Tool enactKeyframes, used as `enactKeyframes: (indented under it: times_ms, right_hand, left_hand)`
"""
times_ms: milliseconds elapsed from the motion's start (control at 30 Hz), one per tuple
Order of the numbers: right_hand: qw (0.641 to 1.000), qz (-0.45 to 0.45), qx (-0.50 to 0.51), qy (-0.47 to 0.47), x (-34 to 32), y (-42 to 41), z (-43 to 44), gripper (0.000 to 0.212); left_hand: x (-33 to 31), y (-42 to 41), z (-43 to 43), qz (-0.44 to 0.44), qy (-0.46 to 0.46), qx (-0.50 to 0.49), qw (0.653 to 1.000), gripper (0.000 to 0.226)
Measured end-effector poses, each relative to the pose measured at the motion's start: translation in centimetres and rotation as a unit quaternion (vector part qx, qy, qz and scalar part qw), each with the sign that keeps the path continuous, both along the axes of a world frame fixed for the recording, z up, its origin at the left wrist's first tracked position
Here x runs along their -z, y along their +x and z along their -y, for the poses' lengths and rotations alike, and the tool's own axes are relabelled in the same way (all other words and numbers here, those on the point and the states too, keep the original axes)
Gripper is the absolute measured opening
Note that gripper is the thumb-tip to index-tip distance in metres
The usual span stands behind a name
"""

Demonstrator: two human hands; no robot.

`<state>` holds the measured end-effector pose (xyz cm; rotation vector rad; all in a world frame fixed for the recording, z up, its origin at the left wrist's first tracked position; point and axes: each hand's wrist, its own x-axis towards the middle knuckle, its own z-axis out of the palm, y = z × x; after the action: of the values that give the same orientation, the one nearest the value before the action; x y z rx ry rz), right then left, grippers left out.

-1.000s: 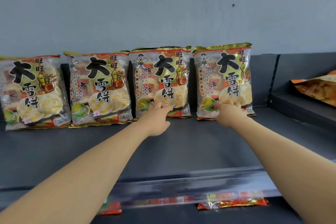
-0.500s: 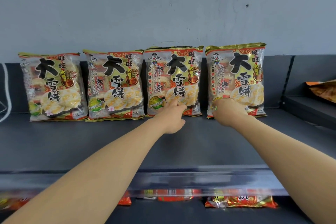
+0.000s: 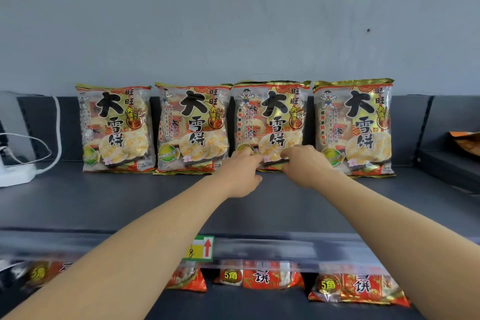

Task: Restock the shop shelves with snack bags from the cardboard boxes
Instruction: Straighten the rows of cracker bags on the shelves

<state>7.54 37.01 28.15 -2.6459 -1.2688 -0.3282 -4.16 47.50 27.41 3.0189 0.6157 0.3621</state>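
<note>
- A dark grey shelf (image 3: 104, 205) runs across the view, with a plain grey wall (image 3: 233, 21) behind it.
- Four snack bags stand upright in a row at the far edge of the shelf, leaning on its low dark back.
- From left to right they are the first bag (image 3: 115, 128), the second bag (image 3: 193, 127), the third bag (image 3: 271, 122) and the fourth bag (image 3: 354, 126). They stand just beside each other.
- Each bag has big black writing "大雪饼" and smaller "旺旺" at the top, plus a little cartoon kid.
- The bags are partly see-through, and round pale rice crackers show inside.
- The left hand (image 3: 242, 173) and the right hand (image 3: 305, 165) both reach to the bottom of the third bag.
- The fingers of both hands touch its lower edge. They are bent and close together, but I cannot tell if they pinch the bag or only push it.
- A white power strip (image 3: 15, 175) with white cords sits at the far left of the shelf.
- An orange bag (image 3: 466, 143) lies on the next shelf part at the far right.
- A yellow and green price tag (image 3: 201, 248) with a red arrow is on the near rail.
- Red snack packs (image 3: 259, 277) marked "5角" lie on the shelf below.
</note>
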Motion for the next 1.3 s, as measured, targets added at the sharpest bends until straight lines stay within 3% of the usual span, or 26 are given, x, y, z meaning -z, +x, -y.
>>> enactKeyframes:
  times_ms: [467,833,1033,1300]
  right_hand:
    - [0.999,0.040,0.001,0.005,-0.9,-14.3,1.3,0.034]
    - [0.996,0.017,0.089,-0.018,2.7,-21.2,11.1,0.033]
    - [0.987,-0.031,0.144,-0.060,7.7,-21.5,17.5,0.029]
    - [0.958,-0.153,0.194,-0.144,16.4,-19.6,28.6,0.030]
  left_hand:
    - [-0.9,-13.3,-0.4,0.071,-0.028,0.094,0.993,0.045]
    - [2.6,-18.3,8.0,0.101,-0.050,0.274,0.955,0.038]
    - [8.0,-18.3,14.0,0.021,-0.076,0.311,0.947,0.035]
    - [16.6,-13.7,24.0,-0.133,-0.130,0.287,0.940,0.036]
